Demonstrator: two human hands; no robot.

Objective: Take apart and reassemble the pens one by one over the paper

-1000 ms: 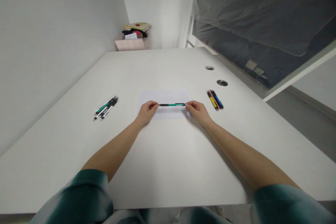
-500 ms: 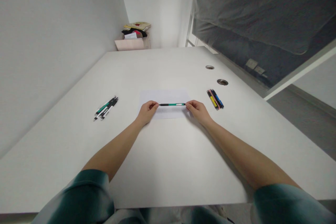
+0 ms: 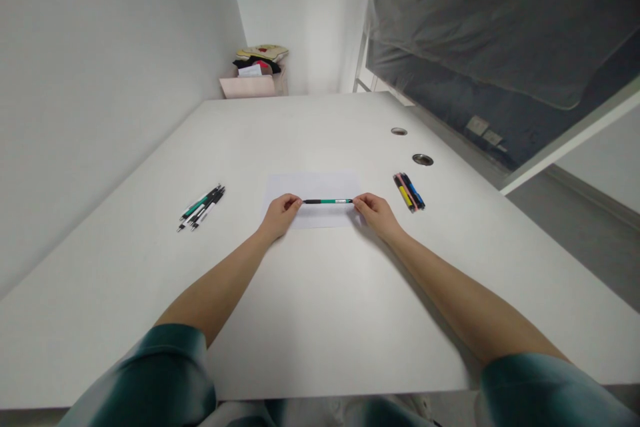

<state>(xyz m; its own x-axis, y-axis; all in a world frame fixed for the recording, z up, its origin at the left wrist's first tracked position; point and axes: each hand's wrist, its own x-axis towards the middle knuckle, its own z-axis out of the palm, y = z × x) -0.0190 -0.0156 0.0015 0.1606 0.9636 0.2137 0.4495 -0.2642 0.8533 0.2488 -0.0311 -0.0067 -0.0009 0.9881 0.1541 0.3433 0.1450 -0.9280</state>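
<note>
A green and black pen (image 3: 327, 201) lies level between my hands, above a white sheet of paper (image 3: 315, 183). My left hand (image 3: 281, 215) pinches its black left end between thumb and fingers. The right end is pinched the same way by my right hand (image 3: 376, 212). Beneath the pen, the sheet is partly covered by both hands. Several pens (image 3: 201, 208), black, white and green, are bunched to the left of my left hand. To the right of my right hand lie several markers (image 3: 409, 192) with yellow, pink and blue parts.
The white table (image 3: 300, 320) stretches away from me, with a wall (image 3: 100, 80) along its left. Two round metal-rimmed inserts (image 3: 423, 159) (image 3: 399, 131) sit near the right edge. A pale pink box (image 3: 247, 87) with cloth items stands at the far end. Dark grey fabric (image 3: 500, 27) hangs at upper right.
Both hands keep the same pinch on the pen, which stays level over the paper. Only a very slight shift of the whole view shows.
</note>
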